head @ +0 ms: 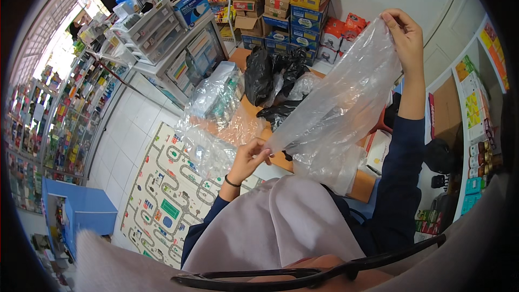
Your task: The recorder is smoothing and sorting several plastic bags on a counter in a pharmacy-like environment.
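Between my two hands a large clear plastic bag point(336, 89) is stretched out slantwise. My right hand point(403, 34), raised at the upper right, pinches one top corner. Lower down, near my chest, my left hand point(249, 160) pinches another edge between thumb and finger. The bag's loose part hangs over the front of a wooden table point(361, 186). Beyond it lie crumpled black plastic bags point(259, 77). More clear plastic point(211, 142) covers the table's left side and droops past its edge, partly over a pale blue box point(215, 85).
Stacked cardboard cartons point(310, 20) stand against the back wall. A glass counter point(194, 56) with a drawer unit point(150, 36) and a face mask box point(190, 8) is at the left. White shelves point(458, 101) rise close on my right. A road-patterned mat point(162, 194) covers the floor.
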Available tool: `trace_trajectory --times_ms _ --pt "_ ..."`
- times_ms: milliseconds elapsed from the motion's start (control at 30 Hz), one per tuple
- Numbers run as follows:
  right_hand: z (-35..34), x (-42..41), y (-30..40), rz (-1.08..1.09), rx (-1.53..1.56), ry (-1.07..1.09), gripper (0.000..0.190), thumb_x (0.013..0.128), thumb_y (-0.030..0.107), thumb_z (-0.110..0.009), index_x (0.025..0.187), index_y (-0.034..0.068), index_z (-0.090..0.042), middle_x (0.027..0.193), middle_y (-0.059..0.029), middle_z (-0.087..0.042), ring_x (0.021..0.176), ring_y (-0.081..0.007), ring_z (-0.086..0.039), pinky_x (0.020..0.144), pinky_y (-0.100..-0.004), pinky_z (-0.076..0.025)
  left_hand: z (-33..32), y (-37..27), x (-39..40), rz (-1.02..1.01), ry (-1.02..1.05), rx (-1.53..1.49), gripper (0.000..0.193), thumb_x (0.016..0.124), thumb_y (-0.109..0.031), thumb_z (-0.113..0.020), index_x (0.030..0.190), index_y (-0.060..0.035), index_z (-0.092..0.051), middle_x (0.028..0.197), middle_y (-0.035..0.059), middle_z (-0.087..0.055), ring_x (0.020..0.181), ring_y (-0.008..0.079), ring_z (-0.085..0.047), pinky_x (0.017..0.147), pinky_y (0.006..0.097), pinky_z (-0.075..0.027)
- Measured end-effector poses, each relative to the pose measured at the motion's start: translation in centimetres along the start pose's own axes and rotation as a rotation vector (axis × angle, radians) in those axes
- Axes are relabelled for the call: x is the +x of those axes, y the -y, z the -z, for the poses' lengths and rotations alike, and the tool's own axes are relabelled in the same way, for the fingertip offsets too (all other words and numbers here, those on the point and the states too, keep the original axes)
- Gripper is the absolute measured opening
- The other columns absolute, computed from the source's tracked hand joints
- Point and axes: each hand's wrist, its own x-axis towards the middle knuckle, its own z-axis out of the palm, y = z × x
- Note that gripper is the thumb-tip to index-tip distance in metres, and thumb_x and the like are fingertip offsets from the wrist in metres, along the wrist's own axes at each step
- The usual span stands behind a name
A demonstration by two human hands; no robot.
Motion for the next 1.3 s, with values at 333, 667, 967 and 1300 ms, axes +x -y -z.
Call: trace_trajectory --times_ms 333,667,967,1300 --pt "2.2 -0.9 -7.4 -0.241 0.033 -0.187 0.016 0.088 0.017 -0.061 0.087 0.001 -0.063 0.075 0.0048 -0.056 0.068 -0.0020 -0.046 0.062 -0.0170 -0.037 1.5 -5.2 -1.3 -0.502 -0.164 -0.224 0.018 0.080 -0.012 -0.066 0.075 0.0014 -0.056 0.081 0.0075 -0.053 0.079 0.0179 -0.049 0.075 0.0291 -0.039" --pt "-1.2 -4.8 -14.5 -0.372 0.102 -0.105 0.016 0.088 0.018 -0.060 0.089 0.002 -0.064 0.071 0.0071 -0.054 0.065 -0.0006 -0.046 0.059 -0.0160 -0.036 0.1 -9.2 -3.0 -0.366 -0.065 -0.408 0.027 0.089 -0.021 -0.057 0.072 -0.0006 -0.053 0.073 0.0083 -0.053 0.068 0.0193 -0.052 0.067 0.0330 -0.043" --pt "-3.3 -7.0 -17.9 -0.449 0.111 -0.093 0.018 0.088 0.019 -0.061 0.089 0.002 -0.063 0.072 0.0075 -0.054 0.063 0.0008 -0.043 0.056 -0.0152 -0.032 0.0 -10.5 -1.4 -0.719 0.210 -0.235 0.024 0.071 -0.016 -0.076 0.068 -0.0001 -0.058 0.066 0.0103 -0.056 0.064 0.0245 -0.053 0.072 0.0402 -0.045" --pt "-3.1 -7.3 -17.6 -0.452 0.211 -0.098 0.019 0.088 0.020 -0.061 0.090 0.001 -0.063 0.075 0.0058 -0.057 0.069 -0.0007 -0.048 0.062 -0.0154 -0.036 0.1 -9.4 -1.3 -0.727 0.082 -0.327 0.021 0.083 -0.022 -0.064 0.076 -0.0083 -0.050 0.068 0.0049 -0.056 0.067 0.0195 -0.055 0.092 0.0395 -0.030"
